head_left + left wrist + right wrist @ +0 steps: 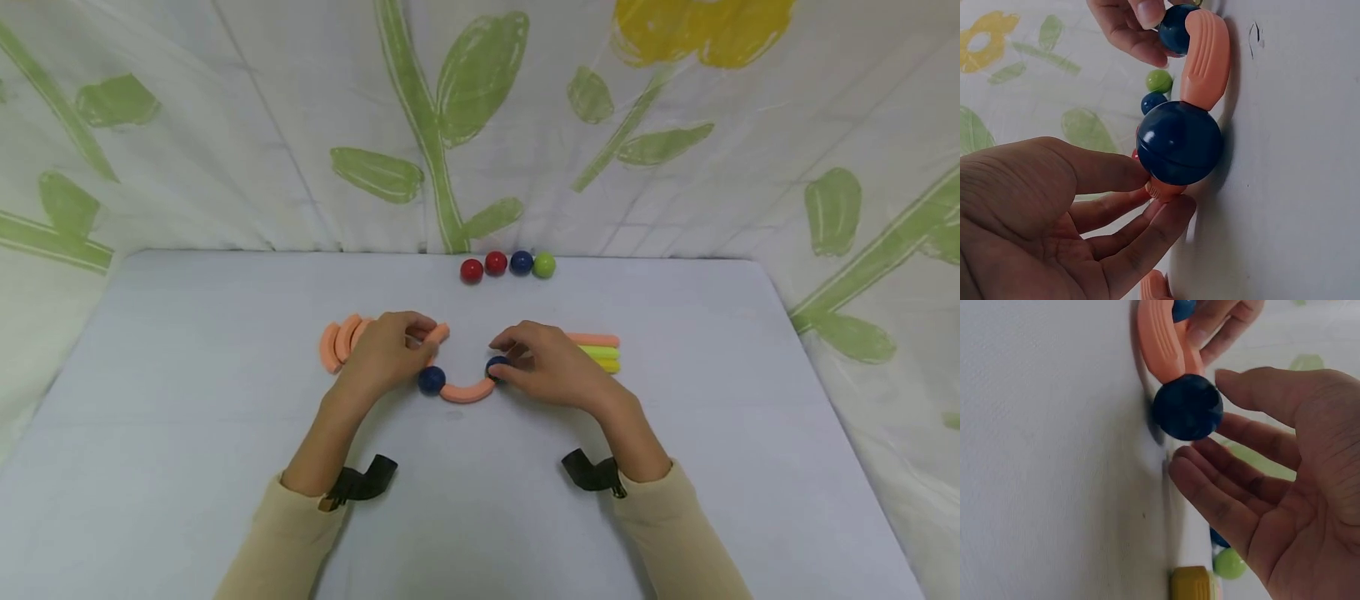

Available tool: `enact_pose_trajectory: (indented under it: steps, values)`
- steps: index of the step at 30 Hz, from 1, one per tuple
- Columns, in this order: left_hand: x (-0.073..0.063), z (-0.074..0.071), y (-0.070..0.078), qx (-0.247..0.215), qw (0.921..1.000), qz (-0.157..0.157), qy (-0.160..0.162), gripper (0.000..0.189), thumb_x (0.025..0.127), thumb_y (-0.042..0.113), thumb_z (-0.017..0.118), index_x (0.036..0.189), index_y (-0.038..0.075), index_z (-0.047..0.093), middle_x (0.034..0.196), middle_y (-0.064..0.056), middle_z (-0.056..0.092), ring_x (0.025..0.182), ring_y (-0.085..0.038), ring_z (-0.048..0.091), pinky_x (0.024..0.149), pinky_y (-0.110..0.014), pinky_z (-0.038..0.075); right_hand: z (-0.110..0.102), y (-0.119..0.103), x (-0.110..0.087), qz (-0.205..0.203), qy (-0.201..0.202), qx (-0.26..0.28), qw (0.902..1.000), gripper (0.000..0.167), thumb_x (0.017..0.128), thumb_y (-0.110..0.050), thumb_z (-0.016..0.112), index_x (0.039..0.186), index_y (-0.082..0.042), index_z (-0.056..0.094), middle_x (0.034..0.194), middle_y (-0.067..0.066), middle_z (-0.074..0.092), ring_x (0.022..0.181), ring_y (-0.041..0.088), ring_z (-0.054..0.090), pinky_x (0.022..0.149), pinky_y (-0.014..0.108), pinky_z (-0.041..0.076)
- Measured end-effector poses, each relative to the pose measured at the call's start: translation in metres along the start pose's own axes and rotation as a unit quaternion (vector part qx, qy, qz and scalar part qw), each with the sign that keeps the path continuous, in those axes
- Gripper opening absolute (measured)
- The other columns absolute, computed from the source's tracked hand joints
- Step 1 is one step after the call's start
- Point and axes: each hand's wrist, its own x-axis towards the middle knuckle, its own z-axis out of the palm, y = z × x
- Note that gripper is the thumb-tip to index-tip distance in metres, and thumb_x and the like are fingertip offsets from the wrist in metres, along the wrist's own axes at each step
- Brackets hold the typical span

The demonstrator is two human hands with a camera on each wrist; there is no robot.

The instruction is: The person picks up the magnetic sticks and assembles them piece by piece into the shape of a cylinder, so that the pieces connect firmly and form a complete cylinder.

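Observation:
On the table, a curved orange piece [467, 392] joins two dark blue balls. My left hand [385, 354] pinches another curved orange piece [437, 335] beside the left blue ball [432, 381]; in the left wrist view this piece [1165, 189] shows under the ball [1179, 144], between thumb and fingertips. At the other end, my right hand [551, 362] holds the right blue ball [497, 367] loosely, with thumb and fingers around it. The right wrist view has that ball [1188, 407] at the thumb tip, its other side overlapping the fingers.
Several curved orange pieces [330, 347] lie left of my left hand. Straight orange, green and yellow sticks [600, 352] lie beyond my right hand. Near the back edge sit red balls [472, 271], a blue ball [522, 263] and a green ball [544, 266], before a leaf-painted curtain [480, 83].

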Motion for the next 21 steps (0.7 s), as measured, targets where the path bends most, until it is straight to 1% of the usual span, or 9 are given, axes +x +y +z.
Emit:
enact_pose_trajectory:
  steps: [3, 5, 8, 10, 12, 15, 18, 21]
  values:
    - [0.000, -0.001, -0.001, -0.003, 1.0000, -0.002, 0.000, 0.039, 0.104, 0.030, 0.066, 0.135, 0.007, 0.069, 0.128, -0.011, 0.074, 0.113, -0.026, 0.072, 0.093, -0.041, 0.060, -0.003, 0.003, -0.001, 0.001, 0.019, 0.013, 0.9997, 0.032, 0.101, -0.024, 0.072, 0.130, -0.009, 0.071, 0.124, 0.005, 0.073, 0.112, 0.020, 0.071, 0.099, 0.042, 0.060]
    - [0.002, -0.001, 0.000, -0.006, 1.0000, 0.001, 0.001, 0.038, 0.104, 0.028, 0.067, 0.136, 0.007, 0.069, 0.128, -0.011, 0.074, 0.113, -0.026, 0.072, 0.093, -0.041, 0.059, -0.007, 0.006, -0.002, -0.001, 0.037, 0.025, 0.9990, 0.031, 0.101, -0.019, 0.072, 0.129, -0.008, 0.071, 0.126, 0.007, 0.073, 0.113, 0.022, 0.071, 0.101, 0.042, 0.060]
    - [0.005, 0.001, 0.000, -0.006, 0.9999, 0.011, 0.000, 0.039, 0.104, 0.029, 0.066, 0.136, 0.008, 0.069, 0.129, -0.010, 0.074, 0.115, -0.026, 0.071, 0.093, -0.041, 0.059, -0.012, 0.010, 0.000, -0.016, 0.062, 0.042, 0.9971, 0.028, 0.101, -0.012, 0.071, 0.128, -0.005, 0.070, 0.126, 0.010, 0.072, 0.115, 0.024, 0.071, 0.100, 0.043, 0.061]
    - [0.005, 0.001, -0.001, -0.008, 0.9999, 0.011, 0.000, 0.039, 0.104, 0.029, 0.066, 0.136, 0.008, 0.069, 0.129, -0.010, 0.074, 0.116, -0.027, 0.071, 0.094, -0.041, 0.059, -0.015, 0.011, 0.005, -0.025, 0.070, 0.051, 0.9959, 0.027, 0.101, -0.011, 0.070, 0.127, -0.004, 0.070, 0.126, 0.011, 0.072, 0.116, 0.025, 0.071, 0.100, 0.044, 0.061]
    - [0.005, 0.000, -0.002, -0.007, 1.0000, 0.003, -0.001, 0.039, 0.104, 0.030, 0.066, 0.137, 0.008, 0.069, 0.129, -0.010, 0.074, 0.117, -0.027, 0.071, 0.095, -0.042, 0.059, -0.017, 0.011, 0.011, -0.036, 0.068, 0.054, 0.9955, 0.028, 0.102, -0.011, 0.069, 0.128, -0.002, 0.070, 0.127, 0.014, 0.071, 0.117, 0.026, 0.071, 0.101, 0.044, 0.060]
    - [0.003, -0.002, -0.004, -0.007, 1.0000, -0.005, 0.001, 0.039, 0.104, 0.030, 0.067, 0.137, 0.008, 0.069, 0.129, -0.010, 0.074, 0.117, -0.027, 0.070, 0.095, -0.042, 0.059, -0.024, 0.008, 0.021, -0.044, 0.060, 0.041, 0.9964, 0.030, 0.103, -0.012, 0.068, 0.130, -0.001, 0.068, 0.129, 0.016, 0.070, 0.119, 0.028, 0.070, 0.103, 0.044, 0.060]
    - [0.003, -0.002, -0.004, -0.006, 1.0000, 0.003, -0.002, 0.039, 0.104, 0.030, 0.066, 0.136, 0.008, 0.069, 0.129, -0.010, 0.074, 0.116, -0.027, 0.070, 0.096, -0.043, 0.059, -0.031, 0.008, 0.031, -0.044, 0.062, 0.026, 0.9967, 0.031, 0.103, -0.012, 0.068, 0.132, 0.000, 0.068, 0.131, 0.017, 0.070, 0.120, 0.029, 0.070, 0.104, 0.046, 0.059]
    - [0.004, -0.002, -0.004, -0.008, 0.9999, 0.010, -0.001, 0.039, 0.104, 0.030, 0.067, 0.136, 0.008, 0.069, 0.128, -0.010, 0.074, 0.116, -0.027, 0.070, 0.097, -0.044, 0.059, -0.037, 0.008, 0.040, -0.049, 0.066, 0.022, 0.9963, 0.032, 0.103, -0.012, 0.068, 0.133, -0.001, 0.067, 0.134, 0.018, 0.069, 0.121, 0.031, 0.069, 0.104, 0.048, 0.059]
